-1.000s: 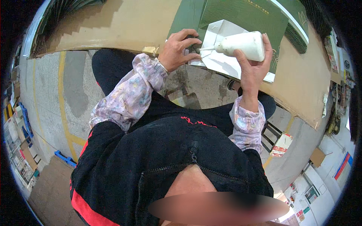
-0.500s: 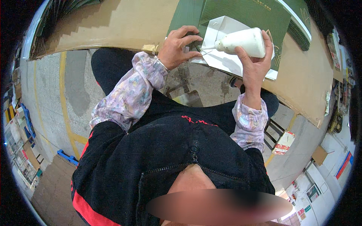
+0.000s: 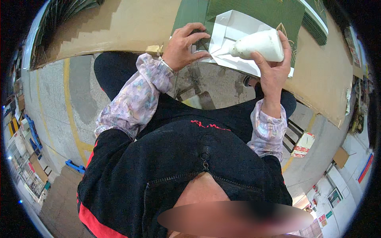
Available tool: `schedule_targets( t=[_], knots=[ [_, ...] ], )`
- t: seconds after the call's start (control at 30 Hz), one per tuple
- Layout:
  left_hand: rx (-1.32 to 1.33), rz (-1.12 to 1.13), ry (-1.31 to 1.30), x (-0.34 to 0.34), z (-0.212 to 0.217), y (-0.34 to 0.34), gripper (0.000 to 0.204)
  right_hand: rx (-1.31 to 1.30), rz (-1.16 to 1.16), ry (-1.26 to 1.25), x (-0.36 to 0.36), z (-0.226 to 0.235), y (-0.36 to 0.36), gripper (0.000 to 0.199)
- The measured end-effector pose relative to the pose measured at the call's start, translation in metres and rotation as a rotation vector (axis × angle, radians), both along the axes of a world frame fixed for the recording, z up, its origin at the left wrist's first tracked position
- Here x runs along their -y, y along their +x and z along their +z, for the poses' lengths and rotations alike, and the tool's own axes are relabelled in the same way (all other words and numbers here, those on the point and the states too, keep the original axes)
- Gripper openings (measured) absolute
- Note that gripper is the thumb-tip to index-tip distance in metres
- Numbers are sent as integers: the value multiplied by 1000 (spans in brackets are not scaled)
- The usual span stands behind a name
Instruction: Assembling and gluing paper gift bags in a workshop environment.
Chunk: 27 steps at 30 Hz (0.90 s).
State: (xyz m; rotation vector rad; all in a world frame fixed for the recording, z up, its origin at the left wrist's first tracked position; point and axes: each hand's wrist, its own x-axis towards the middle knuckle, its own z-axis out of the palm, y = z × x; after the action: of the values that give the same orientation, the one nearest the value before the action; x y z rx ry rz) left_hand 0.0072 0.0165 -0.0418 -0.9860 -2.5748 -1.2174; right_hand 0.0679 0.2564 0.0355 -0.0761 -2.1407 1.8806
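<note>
- Two hands work at the near edge of a brown cardboard-covered counter [image 3: 119,27].
- At about 11 o'clock, the left hand [image 3: 183,47] rests flat, fingers spread apart, pressing the edge of a white folded card piece [image 3: 230,29]. It grips nothing.
- That white piece lies on a green sheet [image 3: 278,12] near 12 o'clock.
- At about 1 o'clock, the right hand [image 3: 274,71] is wrapped tight around a white squeeze bottle [image 3: 260,43]. The bottle is tipped sideways, with its pointed tip aimed left over the white piece, close to the left fingers.
- A hard squeeze could make too much come out and mess the card or the fingers.
- If the left hand lifts, the white piece could slide.
</note>
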Motion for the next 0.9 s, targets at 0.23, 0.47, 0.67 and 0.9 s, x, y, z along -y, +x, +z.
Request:
schedule_targets(
  t=[0.23,0.47,0.67,0.9],
  knots=[
    [-16,-9,-22,1,-2,0,48,-53,18,20,10,0,-21,82],
    [-9,8,-25,0,-2,1,49,-42,68,-37,9,-1,-18,80],
    [-30,11,-29,0,-1,1,49,-59,57,-18,1,-2,-12,79],
    [-12,4,-24,-2,0,1,48,-60,50,12,-4,-2,-3,80]
  ],
)
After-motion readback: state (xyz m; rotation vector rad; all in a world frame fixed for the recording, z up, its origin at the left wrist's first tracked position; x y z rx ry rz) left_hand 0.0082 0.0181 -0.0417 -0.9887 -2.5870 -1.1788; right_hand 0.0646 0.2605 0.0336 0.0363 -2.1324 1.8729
